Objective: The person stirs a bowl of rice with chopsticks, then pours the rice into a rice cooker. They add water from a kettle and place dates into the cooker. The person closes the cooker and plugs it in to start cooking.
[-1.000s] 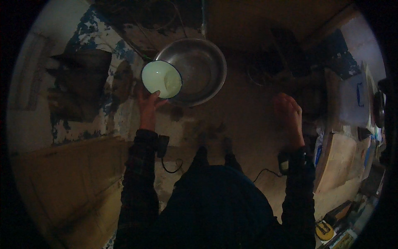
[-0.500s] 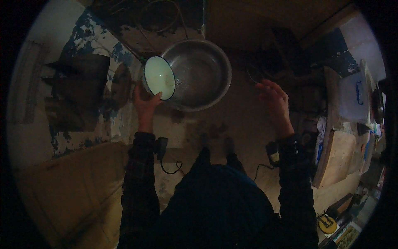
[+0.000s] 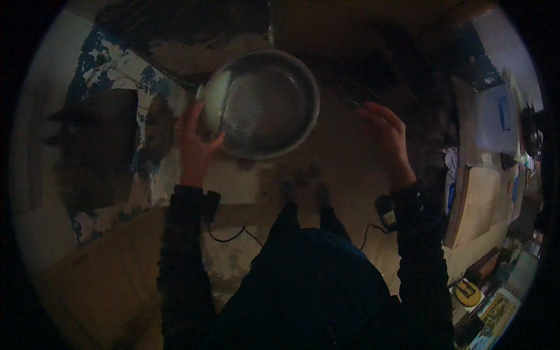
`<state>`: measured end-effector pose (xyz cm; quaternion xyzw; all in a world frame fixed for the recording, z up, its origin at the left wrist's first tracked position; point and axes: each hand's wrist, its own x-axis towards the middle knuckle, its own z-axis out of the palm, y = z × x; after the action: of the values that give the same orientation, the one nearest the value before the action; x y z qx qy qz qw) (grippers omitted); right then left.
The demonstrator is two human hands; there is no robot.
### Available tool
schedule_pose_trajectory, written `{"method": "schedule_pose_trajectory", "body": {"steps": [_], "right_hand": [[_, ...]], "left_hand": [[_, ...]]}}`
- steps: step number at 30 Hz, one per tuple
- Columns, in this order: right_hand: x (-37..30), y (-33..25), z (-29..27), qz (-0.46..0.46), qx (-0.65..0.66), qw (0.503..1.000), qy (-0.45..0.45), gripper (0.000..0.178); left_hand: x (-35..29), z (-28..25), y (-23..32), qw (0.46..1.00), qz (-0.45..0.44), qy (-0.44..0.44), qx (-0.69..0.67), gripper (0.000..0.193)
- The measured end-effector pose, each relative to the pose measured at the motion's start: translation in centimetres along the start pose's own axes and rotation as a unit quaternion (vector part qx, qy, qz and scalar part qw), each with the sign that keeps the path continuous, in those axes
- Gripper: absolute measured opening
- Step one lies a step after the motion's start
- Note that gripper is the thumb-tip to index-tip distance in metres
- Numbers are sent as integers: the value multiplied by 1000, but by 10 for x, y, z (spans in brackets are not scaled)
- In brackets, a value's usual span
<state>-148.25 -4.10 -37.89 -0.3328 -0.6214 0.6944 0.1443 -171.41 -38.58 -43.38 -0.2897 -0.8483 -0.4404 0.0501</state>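
A white enamel bowl (image 3: 216,104) with a dark rim is in my left hand (image 3: 198,140), its thumb near the rim. The bowl is tipped almost on edge at the left side of a wide round metal basin (image 3: 271,105), its mouth turned toward the basin. Something pale and shiny, perhaps liquid, shows inside the basin. My right hand (image 3: 385,137) is raised to the right of the basin, fingers bent together at a thin curved dark edge (image 3: 357,100). What this edge belongs to is lost in the dark.
A peeling wall with a dark hanging thing (image 3: 99,146) stands on the left. Right of me are a pale plastic box (image 3: 493,119), a wooden board (image 3: 475,204) and a round yellow object (image 3: 468,293). Dark devices with cords hang by both wrists.
My left hand has turned the bowl steeper, from its inside facing me to nearly edge-on toward the basin. My right hand stays at about the same place.
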Motion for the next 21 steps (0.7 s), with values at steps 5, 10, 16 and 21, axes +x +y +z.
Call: {"method": "schedule_pose_trajectory", "body": {"steps": [5, 10, 16, 21], "right_hand": [[-15, -1, -10, 4, 4, 999, 33, 32], [-44, 4, -44, -4, 21, 997, 71, 31], [-95, 25, -101, 1, -8, 990, 143, 32], [-128, 44, -118, 22, -51, 981, 188, 34]], "left_hand": [[9, 4, 5, 997, 41, -21, 69, 85], [-3, 52, -10, 954, -262, -70, -127, 91], [-23, 102, -39, 860, -426, -68, -272, 104], [-30, 131, -58, 842, -419, -77, -330, 93]]}}
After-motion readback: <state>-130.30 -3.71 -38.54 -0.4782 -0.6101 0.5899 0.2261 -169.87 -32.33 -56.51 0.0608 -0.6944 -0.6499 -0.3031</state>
